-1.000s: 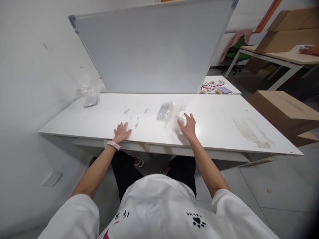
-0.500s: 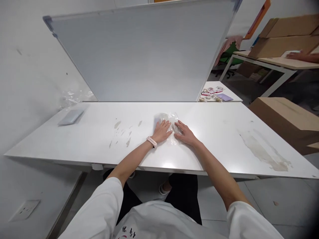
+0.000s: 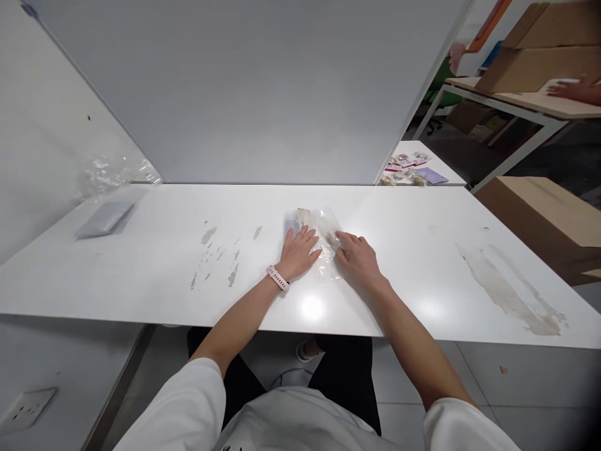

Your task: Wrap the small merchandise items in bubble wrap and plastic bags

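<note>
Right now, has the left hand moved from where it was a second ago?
Yes: the left hand has moved right, past the grey tabletop marks, to the clear packaging.

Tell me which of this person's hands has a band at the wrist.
The left hand, spread over the plastic packaging: a pale pink wristband circles its wrist, while the right hand has a bare wrist.
</note>
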Demonstrator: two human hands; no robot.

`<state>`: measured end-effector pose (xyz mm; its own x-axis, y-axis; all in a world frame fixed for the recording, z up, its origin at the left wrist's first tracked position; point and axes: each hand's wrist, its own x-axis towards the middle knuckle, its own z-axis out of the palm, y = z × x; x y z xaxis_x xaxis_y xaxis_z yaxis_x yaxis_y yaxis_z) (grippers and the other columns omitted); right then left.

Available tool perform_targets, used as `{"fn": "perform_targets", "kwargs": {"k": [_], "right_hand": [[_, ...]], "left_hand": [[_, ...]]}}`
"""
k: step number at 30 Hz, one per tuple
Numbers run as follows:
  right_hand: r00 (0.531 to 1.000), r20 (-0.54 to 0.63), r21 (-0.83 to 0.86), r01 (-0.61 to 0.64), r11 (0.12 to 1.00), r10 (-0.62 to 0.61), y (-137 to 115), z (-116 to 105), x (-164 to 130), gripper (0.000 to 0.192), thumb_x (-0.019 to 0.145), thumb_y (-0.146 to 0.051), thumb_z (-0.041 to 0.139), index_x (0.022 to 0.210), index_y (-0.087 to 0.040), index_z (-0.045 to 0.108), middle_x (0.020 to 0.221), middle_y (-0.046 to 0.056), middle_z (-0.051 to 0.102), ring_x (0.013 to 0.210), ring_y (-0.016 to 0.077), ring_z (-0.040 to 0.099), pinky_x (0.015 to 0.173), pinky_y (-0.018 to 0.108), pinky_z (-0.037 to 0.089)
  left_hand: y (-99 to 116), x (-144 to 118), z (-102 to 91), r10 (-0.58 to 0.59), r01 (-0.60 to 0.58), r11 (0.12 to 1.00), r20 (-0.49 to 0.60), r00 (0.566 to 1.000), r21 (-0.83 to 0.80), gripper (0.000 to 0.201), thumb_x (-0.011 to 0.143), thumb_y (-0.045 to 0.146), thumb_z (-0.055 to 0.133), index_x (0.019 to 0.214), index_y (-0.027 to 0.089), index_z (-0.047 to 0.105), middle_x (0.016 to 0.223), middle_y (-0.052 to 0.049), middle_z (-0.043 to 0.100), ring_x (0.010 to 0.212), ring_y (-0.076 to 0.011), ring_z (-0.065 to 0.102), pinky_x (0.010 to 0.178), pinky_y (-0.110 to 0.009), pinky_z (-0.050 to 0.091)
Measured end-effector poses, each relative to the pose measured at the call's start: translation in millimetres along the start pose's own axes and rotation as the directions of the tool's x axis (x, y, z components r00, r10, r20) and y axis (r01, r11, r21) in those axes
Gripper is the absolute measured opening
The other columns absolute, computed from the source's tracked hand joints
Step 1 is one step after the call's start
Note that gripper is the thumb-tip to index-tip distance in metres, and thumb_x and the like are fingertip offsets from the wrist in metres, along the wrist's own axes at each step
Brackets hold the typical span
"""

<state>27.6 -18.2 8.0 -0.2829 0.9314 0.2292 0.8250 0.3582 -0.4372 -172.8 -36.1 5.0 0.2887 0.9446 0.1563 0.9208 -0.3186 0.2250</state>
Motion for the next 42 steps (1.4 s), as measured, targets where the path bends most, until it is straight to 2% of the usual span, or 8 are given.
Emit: {"fn": "perform_targets", "kwargs": {"k": [6, 14, 17, 20, 24, 28, 34, 42], "right_hand": [[0.966, 0.171, 0.551, -0.255, 0.795, 0.192, 23, -20, -2, 0.061, 0.087, -0.04, 0.053, 0.146, -0.026, 0.047, 0.102, 0.006, 0.071, 0.082, 0.0215, 0.067, 0.07, 0.035, 0.055], [0.955, 0.235, 0.431, -0.27, 0.861, 0.182, 27, -22, -12, 0.053, 0.085, -0.044, 0.059, 0.136, -0.026, 0.059, 0.1, 0.004, 0.067, 0.063, 0.0141, 0.058, 0.062, 0.034, 0.052], [0.98, 0.064, 0.32, -0.198, 0.926, 0.187, 23, -20, -12, 0.047, 0.085, -0.045, 0.061, 0.128, -0.026, 0.064, 0.112, 0.007, 0.065, 0.079, 0.0196, 0.063, 0.074, 0.04, 0.055], [0.993, -0.111, 0.304, -0.003, 0.953, 0.038, 12, -16, -14, 0.043, 0.09, -0.05, 0.056, 0.126, -0.029, 0.066, 0.132, 0.009, 0.059, 0.117, 0.0284, 0.057, 0.094, 0.047, 0.052], [0.964, 0.08, 0.23, 0.231, 0.945, -0.255, -8, 0, -19, 0.052, 0.091, -0.059, 0.055, 0.138, -0.034, 0.057, 0.158, 0.004, 0.039, 0.147, 0.0313, 0.029, 0.116, 0.055, 0.033], [0.931, 0.232, 0.112, 0.262, 0.958, -0.282, -20, 15, -23, 0.062, 0.09, -0.055, 0.057, 0.146, -0.032, 0.047, 0.166, 0.006, 0.023, 0.153, 0.035, 0.014, 0.118, 0.059, 0.027], [0.985, 0.088, 0.128, 0.139, 0.982, -0.151, -16, 10, -20, 0.048, 0.086, -0.021, 0.046, 0.132, -0.026, 0.058, 0.152, 0.01, 0.045, 0.141, 0.0326, 0.04, 0.107, 0.054, 0.044], [0.983, 0.055, 0.365, -0.183, 0.913, 0.175, 6, -17, -13, 0.059, 0.087, -0.029, 0.045, 0.146, -0.028, 0.045, 0.137, 0.01, 0.061, 0.094, 0.0262, 0.067, 0.08, 0.043, 0.056]], "left_hand": [[-15, -6, -7.4, -0.077, 0.073, 0.995, -0.045, 0.996, -0.07, 0.013, 0.096, 0.024, 0.051, 0.1, 0.022, 0.063, 0.134, -0.006, 0.065, 0.144, -0.0269, 0.041, 0.122, -0.058, 0.021], [-29, -11, -21.6, -0.171, 0.169, 0.981, -0.014, 0.985, -0.094, 0.015, 0.088, 0.012, 0.053, 0.095, 0.023, 0.059, 0.123, -0.007, 0.069, 0.144, -0.0259, 0.041, 0.122, -0.058, 0.02], [-33, -11, -21.2, -0.182, 0.18, 0.981, -0.019, 0.983, -0.07, 0.021, 0.087, 0.006, 0.05, 0.094, 0.022, 0.061, 0.124, -0.007, 0.068, 0.144, -0.0278, 0.041, 0.122, -0.06, 0.02], [-33, -12, -17.8, -0.161, 0.163, 0.987, -0.064, 0.985, 0.013, 0.03, 0.087, 0.0, 0.045, 0.097, 0.02, 0.065, 0.131, -0.009, 0.065, 0.143, -0.0294, 0.042, 0.123, -0.062, 0.013], [-23, -14, -13.3, 0.023, -0.019, 0.993, -0.032, 0.999, 0.113, 0.042, 0.088, -0.005, 0.04, 0.108, 0.02, 0.067, 0.141, -0.009, 0.059, 0.142, -0.0247, 0.044, 0.126, -0.056, 0.012], [-15, -17, -10.7, 0.123, -0.124, 0.992, 0.091, 0.988, 0.007, 0.046, 0.094, -0.001, 0.038, 0.128, 0.019, 0.061, 0.145, -0.01, 0.056, 0.14, -0.0208, 0.047, 0.12, -0.044, 0.033], [-17, -20, -5.1, 0.126, -0.12, 0.991, 0.106, 0.986, -0.062, 0.061, 0.093, -0.004, 0.035, 0.141, 0.031, 0.051, 0.158, -0.005, 0.041, 0.149, -0.0215, 0.033, 0.121, -0.049, 0.029], [-16, -19, -6.1, 0.111, -0.101, 0.992, 0.149, 0.982, -0.073, 0.072, 0.085, -0.013, 0.038, 0.138, 0.032, 0.056, 0.158, -0.004, 0.041, 0.15, -0.0225, 0.032, 0.122, -0.047, 0.028]]}}
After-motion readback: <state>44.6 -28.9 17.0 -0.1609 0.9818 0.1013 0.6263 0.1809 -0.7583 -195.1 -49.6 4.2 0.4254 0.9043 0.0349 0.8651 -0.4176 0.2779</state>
